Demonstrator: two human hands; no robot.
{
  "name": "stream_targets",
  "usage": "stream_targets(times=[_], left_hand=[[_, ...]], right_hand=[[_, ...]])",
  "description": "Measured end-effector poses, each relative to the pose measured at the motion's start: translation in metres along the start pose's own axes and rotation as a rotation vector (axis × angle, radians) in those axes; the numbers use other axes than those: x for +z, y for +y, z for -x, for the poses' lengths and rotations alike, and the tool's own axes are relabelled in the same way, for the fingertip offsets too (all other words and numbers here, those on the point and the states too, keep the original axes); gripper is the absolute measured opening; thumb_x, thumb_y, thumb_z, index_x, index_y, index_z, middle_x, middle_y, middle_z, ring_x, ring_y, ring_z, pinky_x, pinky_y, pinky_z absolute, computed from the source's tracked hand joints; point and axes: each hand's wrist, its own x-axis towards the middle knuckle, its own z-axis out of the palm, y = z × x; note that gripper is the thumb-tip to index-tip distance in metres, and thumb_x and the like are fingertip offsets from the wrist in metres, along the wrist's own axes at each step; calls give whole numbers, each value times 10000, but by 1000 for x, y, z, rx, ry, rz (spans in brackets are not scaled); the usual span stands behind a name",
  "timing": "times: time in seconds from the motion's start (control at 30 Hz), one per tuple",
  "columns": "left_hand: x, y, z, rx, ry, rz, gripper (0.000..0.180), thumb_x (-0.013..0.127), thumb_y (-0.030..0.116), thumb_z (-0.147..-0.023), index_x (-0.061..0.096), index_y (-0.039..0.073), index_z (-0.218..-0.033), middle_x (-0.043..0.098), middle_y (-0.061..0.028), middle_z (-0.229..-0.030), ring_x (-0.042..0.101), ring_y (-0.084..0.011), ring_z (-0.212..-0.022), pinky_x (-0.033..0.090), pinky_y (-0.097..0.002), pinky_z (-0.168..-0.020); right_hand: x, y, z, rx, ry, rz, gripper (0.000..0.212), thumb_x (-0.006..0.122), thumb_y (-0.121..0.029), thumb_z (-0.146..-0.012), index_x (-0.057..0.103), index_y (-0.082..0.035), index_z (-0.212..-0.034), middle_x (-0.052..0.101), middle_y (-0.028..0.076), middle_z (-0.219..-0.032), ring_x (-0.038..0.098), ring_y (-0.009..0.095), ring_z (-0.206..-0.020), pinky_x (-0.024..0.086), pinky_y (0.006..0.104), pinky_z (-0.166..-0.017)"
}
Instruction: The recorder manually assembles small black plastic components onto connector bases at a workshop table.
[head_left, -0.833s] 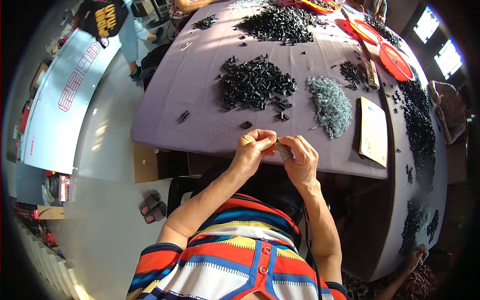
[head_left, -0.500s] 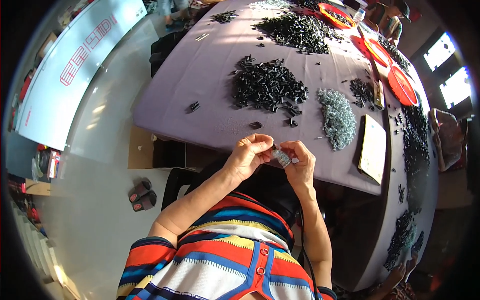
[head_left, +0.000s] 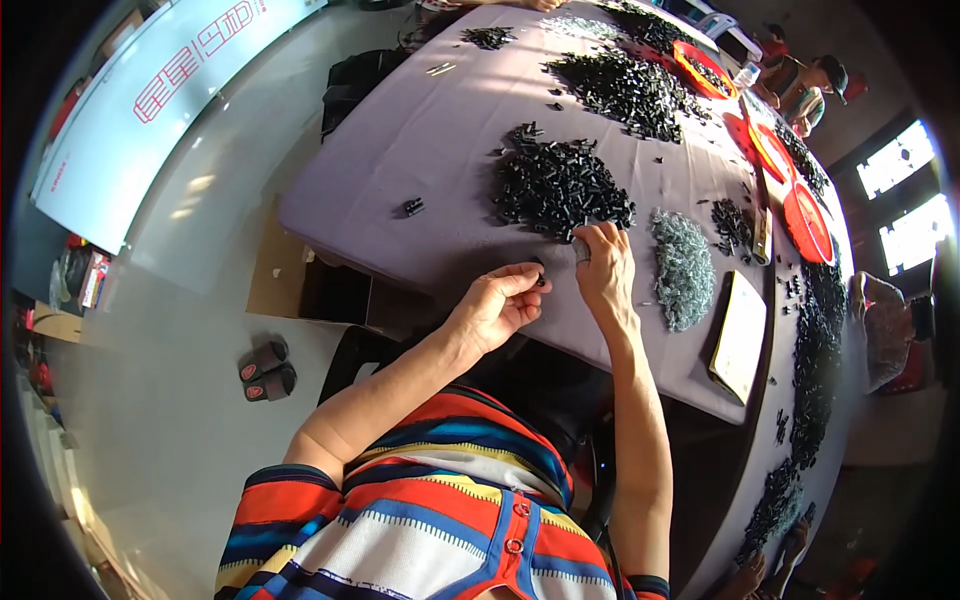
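My left hand [head_left: 503,304] is closed over the near table edge, its thumb and forefinger pinching a small black plastic piece [head_left: 540,278]. Further forward, my right hand [head_left: 606,268] has its fingers bent down at the near edge of a heap of small black plastic pieces [head_left: 560,185]. Beside its thumb shows a bit of small clear plastic pieces [head_left: 581,250], tucked in the curled fingers; most of them are hidden. A pile of loose clear pieces [head_left: 683,270] lies just right of that hand. Two stray black pieces [head_left: 413,207] sit off to the left.
A pale flat box [head_left: 740,335] lies near the table's right edge. Larger black heaps [head_left: 630,95] and red baskets [head_left: 808,222] stand farther back. Another person's hands [head_left: 770,560] show at lower right. An open cardboard box [head_left: 275,270] and slippers [head_left: 267,370] are on the floor.
My hands, together at the table edge before, have come apart. The right one has reached forward to the black heap with the clear pieces; the left stays near the edge. The view has shifted slightly.
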Motion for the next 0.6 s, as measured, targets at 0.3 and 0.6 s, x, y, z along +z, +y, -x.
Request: stream_targets(times=[0.3,0.6], left_hand=[[1,-1,2,52,-7,-7,87,596,85,-852,618,49,-928,641,-91,-823,567,-118,-628,481,-250,-590],[1,-5,0,73,-10,-30,98,584,60,-861,628,51,-947,644,-86,-834,574,-116,-644,481,-242,-596]], right_hand=[[15,17,-13,-49,-109,-56,136,564,23,-671,613,-43,-780,584,113,-794,531,310,-775,431,387,-723],[13,10,-2,-105,-124,152,273,505,70,-675,530,-43,-922,532,124,-900,487,318,-865,398,396,-780]])
